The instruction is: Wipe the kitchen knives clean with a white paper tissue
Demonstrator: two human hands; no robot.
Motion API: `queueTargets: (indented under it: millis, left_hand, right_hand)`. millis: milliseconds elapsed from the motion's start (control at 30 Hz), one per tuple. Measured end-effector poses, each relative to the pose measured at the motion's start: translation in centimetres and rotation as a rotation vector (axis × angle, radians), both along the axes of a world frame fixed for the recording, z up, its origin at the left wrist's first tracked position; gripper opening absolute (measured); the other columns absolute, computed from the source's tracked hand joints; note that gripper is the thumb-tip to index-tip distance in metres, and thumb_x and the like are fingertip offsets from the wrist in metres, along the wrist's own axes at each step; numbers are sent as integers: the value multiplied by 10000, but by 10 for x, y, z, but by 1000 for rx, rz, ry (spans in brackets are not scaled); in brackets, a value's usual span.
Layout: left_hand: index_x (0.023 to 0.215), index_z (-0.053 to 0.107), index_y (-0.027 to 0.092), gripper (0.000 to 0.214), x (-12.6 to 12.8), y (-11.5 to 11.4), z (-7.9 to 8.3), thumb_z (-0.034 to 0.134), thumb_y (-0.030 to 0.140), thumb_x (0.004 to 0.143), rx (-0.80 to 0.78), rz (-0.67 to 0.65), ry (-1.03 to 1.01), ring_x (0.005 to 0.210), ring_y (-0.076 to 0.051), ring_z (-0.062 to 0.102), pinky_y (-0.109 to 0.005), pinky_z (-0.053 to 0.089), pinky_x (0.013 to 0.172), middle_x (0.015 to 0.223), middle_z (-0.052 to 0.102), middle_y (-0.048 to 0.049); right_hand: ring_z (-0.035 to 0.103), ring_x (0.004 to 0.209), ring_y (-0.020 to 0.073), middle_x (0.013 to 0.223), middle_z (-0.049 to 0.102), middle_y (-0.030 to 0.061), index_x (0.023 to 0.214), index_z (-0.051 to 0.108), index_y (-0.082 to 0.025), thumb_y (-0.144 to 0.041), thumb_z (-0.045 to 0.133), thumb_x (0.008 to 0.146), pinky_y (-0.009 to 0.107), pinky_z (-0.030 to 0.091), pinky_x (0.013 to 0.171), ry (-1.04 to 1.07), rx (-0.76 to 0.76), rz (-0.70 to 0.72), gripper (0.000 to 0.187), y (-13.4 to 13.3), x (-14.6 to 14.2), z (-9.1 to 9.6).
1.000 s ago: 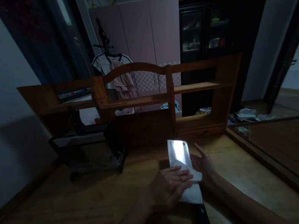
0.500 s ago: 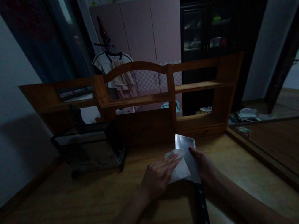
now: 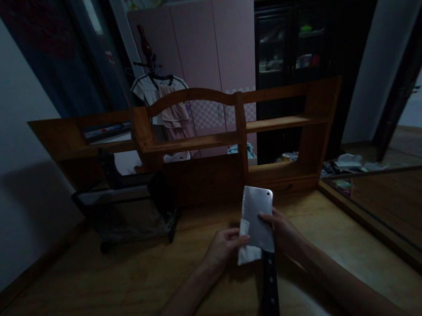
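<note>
A cleaver (image 3: 257, 215) with a broad steel blade and a black riveted handle is held above the wooden surface, blade pointing away from me and handle toward me. My right hand (image 3: 287, 231) grips the blade along its right edge, thumb on the flat face. On the left edge, my left hand (image 3: 227, 248) pinches a white tissue (image 3: 249, 252) with the thumb on top. Part of the tissue folds over the blade's edge; its portion behind the blade is hidden.
Behind my hands stands a wooden shelf unit (image 3: 192, 142) on the wooden surface (image 3: 170, 296). A black-framed box-like object (image 3: 126, 211) sits to the left. Along the right runs a raised wooden edge (image 3: 373, 222). The room is dim.
My left hand has slid from the blade's flat face to its left edge with the tissue. The cleaver has tilted, its handle swinging left, and more of the blade shows.
</note>
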State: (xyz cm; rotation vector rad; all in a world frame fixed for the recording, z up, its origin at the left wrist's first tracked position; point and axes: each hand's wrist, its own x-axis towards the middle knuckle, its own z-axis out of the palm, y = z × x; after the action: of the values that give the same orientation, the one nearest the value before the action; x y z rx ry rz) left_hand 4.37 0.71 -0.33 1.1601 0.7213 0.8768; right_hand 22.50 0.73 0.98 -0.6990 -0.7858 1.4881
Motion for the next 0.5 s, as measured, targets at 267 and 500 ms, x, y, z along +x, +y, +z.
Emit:
queueTargets:
  millis: [267,500]
  left_hand:
    - [908,670,85,458,-4,5,2,802,398,601,-10,151,1,659,-183,661,-256,485,617,819,713,-110]
    - [747,621,136,422,-21,10,16,603,557,756,357,539,343,482,-107,514,-187,317,437,574,594,9]
  right_hand:
    - [679,763,181,1002,693,36,1260,473,-273,-183,686,766,305,556,683,-78,72,84,546,-16,-8,19]
    - [687,856,214,1086,684,54,1278,463,-277,-186,677,768,343,565,721,23,46,71,561,-8,-8,7]
